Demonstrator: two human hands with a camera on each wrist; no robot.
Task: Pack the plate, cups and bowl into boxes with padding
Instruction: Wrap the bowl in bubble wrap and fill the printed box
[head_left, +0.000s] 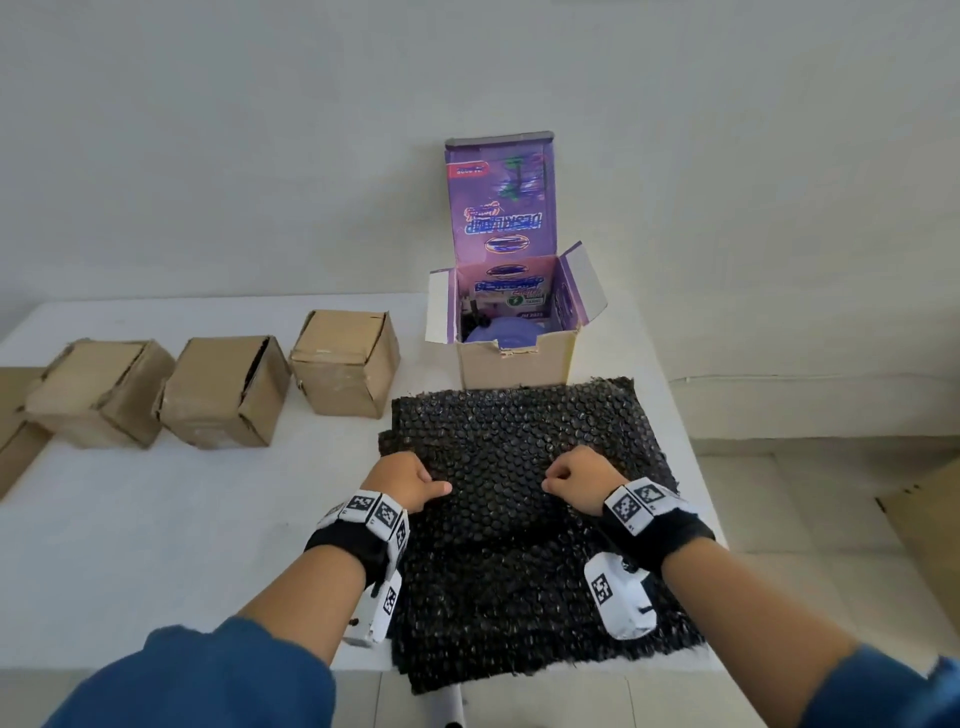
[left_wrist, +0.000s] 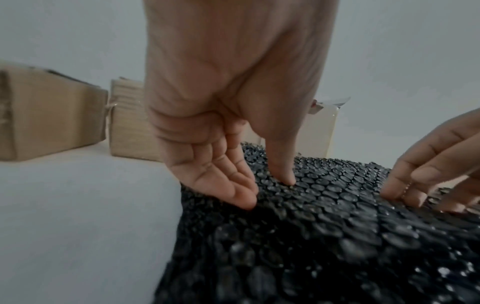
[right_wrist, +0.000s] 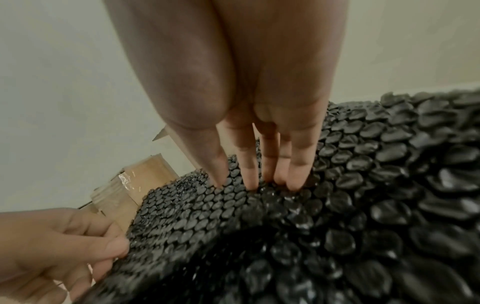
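Note:
A sheet of black bubble wrap (head_left: 519, 415) lies spread on the white table (head_left: 156, 545) in front of me, its near edge hanging over the table's front. My left hand (head_left: 415, 480) pinches the sheet's left edge, thumb on top and fingers at the edge (left_wrist: 267, 193). My right hand (head_left: 571, 475) digs its thumb and fingertips into the top of the sheet and gathers a small bulge (right_wrist: 246, 183). Behind the wrap stands an open purple-printed box (head_left: 514, 358) with a pale blue rounded item (head_left: 501, 330) inside. No plate, cup or bowl shows plainly.
Three closed brown cardboard boxes (head_left: 98, 392) (head_left: 223, 392) (head_left: 343, 361) sit in a row at the back left. Flat cardboard (head_left: 15, 431) lies at the table's far left. The table's right edge runs close to the wrap, with tiled floor and more cardboard (head_left: 930, 519) beyond.

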